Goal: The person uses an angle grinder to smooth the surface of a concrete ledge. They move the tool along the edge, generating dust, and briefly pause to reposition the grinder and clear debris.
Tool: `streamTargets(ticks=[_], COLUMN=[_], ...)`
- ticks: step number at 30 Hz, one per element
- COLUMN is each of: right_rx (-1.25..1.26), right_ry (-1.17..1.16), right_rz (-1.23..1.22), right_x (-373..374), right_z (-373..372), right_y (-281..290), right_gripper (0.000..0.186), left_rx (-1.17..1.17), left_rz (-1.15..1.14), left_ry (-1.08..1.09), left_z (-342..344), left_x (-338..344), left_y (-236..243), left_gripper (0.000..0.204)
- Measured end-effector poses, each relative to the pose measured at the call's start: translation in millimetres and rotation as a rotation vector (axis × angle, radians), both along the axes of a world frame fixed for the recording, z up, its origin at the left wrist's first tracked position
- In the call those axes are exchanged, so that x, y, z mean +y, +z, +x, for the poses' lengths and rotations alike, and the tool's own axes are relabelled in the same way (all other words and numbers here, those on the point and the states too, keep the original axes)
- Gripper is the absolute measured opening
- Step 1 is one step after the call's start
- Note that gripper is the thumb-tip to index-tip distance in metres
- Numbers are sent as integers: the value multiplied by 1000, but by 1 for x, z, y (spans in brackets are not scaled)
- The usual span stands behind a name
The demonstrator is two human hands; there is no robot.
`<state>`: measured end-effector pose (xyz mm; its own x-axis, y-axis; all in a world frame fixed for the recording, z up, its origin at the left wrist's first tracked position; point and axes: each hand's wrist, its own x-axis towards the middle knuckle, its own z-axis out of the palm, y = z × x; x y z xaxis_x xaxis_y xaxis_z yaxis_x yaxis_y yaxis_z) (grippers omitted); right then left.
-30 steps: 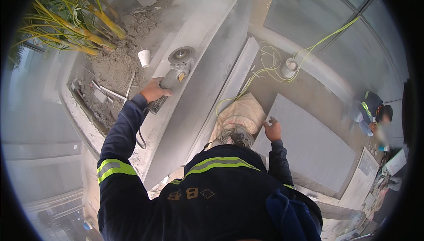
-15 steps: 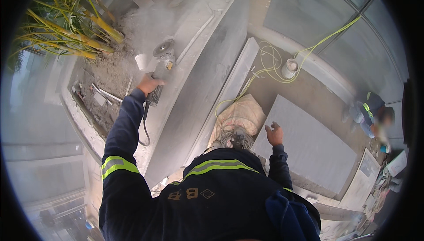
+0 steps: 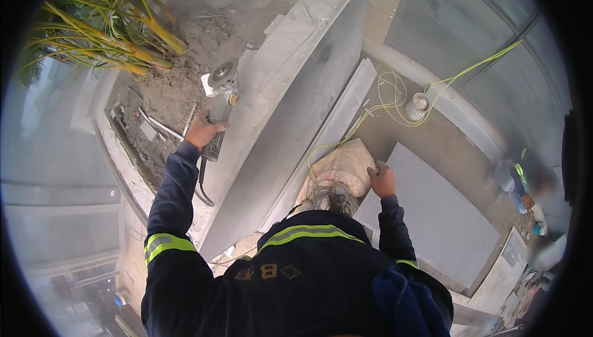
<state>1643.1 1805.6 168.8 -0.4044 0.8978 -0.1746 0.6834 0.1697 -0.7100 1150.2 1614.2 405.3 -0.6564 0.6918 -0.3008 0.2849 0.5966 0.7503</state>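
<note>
Head: left hand (image 3: 205,132) grips grinder (image 3: 220,110); right hand (image 3: 383,181) half-curled; jacket (image 3: 333,281) bears gold lettering (image 3: 269,271)

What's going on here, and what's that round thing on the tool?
A person in a dark jacket is holding an angle grinder in the left hand. The round thing is its disc, which partly hides a white cup near the plant. The right hand is by a pale sack and a big grey slab; whether it touches either is hard to tell. Another person is low down at the far right.
</note>
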Motion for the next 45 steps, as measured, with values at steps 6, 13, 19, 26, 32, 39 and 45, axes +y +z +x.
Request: streamTargets(ticks=[6,13,19,26,32,39,45], right_rx=[272,114,586,632,33,385,682], right_ry=[331,333,4,287,499,662,710], right_rz=[395,20,-330,-112,94,-29,-484], right_x=[58,144,121,111,68,107,46], right_z=[-189,-414,-494,-432,-418,-491,-374], right_y=[118,157,166,148,144,101,143], right_gripper=[49,64,74,81,70,59,45], left_rx=[2,79,86,10,-50,40,23], left_rz=[125,99,186,118,134,154,179], left_ry=[133,221,328,288,244,148,141], left_z=[22,65,96,95,95,95,84], left_x=[-52,-115,-142,-131,-116,-106,-138], left_y=[33,77,82,78,72,97,85], left_gripper=[56,47,47,51,48,44,46])
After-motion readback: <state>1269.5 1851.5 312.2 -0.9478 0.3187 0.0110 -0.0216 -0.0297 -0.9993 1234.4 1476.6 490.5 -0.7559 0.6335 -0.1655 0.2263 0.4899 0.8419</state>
